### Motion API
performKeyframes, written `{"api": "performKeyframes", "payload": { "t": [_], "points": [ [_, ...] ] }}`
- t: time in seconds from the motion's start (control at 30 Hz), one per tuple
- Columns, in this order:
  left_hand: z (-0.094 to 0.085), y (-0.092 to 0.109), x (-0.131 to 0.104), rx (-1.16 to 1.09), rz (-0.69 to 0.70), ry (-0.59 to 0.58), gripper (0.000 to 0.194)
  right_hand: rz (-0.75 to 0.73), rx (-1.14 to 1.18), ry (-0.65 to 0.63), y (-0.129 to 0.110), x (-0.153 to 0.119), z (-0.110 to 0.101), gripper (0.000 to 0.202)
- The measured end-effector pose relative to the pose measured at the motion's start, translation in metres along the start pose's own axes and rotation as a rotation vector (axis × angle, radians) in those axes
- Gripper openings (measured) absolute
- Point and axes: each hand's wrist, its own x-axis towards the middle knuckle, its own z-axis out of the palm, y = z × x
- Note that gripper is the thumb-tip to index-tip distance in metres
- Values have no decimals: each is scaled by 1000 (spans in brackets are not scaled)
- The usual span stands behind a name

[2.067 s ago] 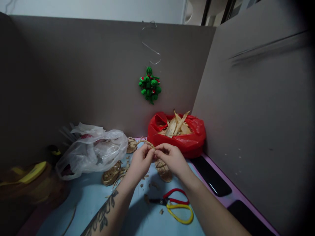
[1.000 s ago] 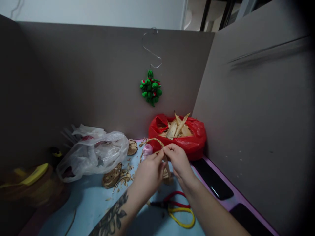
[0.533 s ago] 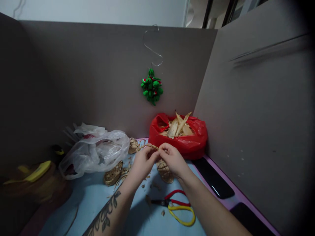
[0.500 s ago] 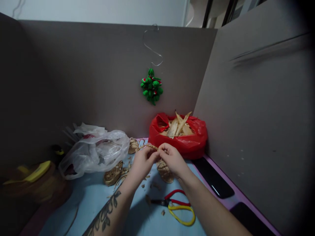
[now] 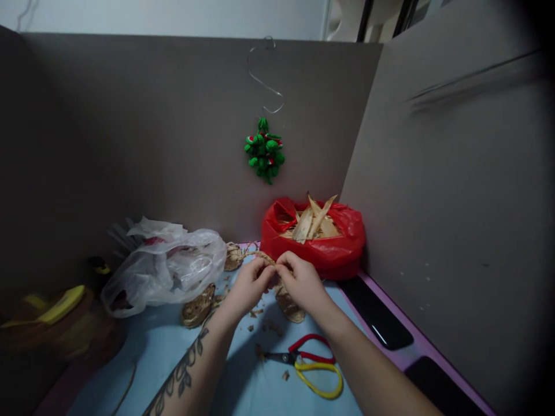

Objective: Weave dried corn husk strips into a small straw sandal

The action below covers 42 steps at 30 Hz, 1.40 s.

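Note:
My left hand point(image 5: 251, 282) and my right hand point(image 5: 299, 280) meet at the middle, fingertips pinched together on a braided straw cord point(image 5: 262, 256). From the left hand the cord runs back toward a small woven straw piece point(image 5: 233, 257). Below the right hand lies another woven piece point(image 5: 289, 304), partly covered by the fingers. A third, cup-like woven piece point(image 5: 198, 306) rests left of my left wrist. Scissors point(image 5: 295, 358) with one red and one yellow handle lie open between my forearms.
Behind the hands sits a red bag point(image 5: 312, 248) of dry strips. At left are a clear plastic bag point(image 5: 173, 268) and a blurred brown pot point(image 5: 82, 329). Two black phones point(image 5: 377, 315) lie at right. A green ornament point(image 5: 264, 151) hangs on the grey partition. Straw scraps dot the blue cloth.
Both hands stay together on the cord, with the fingertips slightly shifted. The whole view has moved a little.

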Motion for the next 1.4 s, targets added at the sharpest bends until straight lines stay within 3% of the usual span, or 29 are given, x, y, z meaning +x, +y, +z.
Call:
{"api": "performKeyframes", "payload": {
  "t": [0.17, 0.3, 0.4, 0.6, 0.8, 0.87, 1.03, 1.27, 1.33, 1.4],
  "points": [
    [-2, -4, 2, 17, 13, 26, 26, 86, 218, -102, 5, 6, -12, 11],
    [-2, -1, 2, 100, 35, 47, 27, 76, 293, -26, 11, 10, -20, 14],
    [-2, -2, 2, 131, 64, 79, 25, 66, 333, 49, 11, 10, -20, 13],
    [-3, -7, 3, 57, 46, 100, 27, 123, 416, -59, 5, 8, -11, 18],
    [-3, -4, 1, 57, 63, -6, 26, 23, 358, 155, 6, 9, -12, 8],
    [-2, -4, 2, 36, 56, 11, 26, 24, 371, 195, 6, 9, -10, 12],
    [-3, -8, 5, -10, 56, 177, 27, 145, 520, 2, 2, 5, -2, 41],
    [4, -8, 2, -102, 85, 269, 25, 163, 502, 12, 3, 2, 13, 33],
    [4, -6, 0, -119, 86, 262, 25, 138, 494, -17, 4, 3, 7, 35],
    [0, -4, -1, -124, 82, 243, 26, 78, 389, 2, 7, 8, -12, 31]
  ]
}}
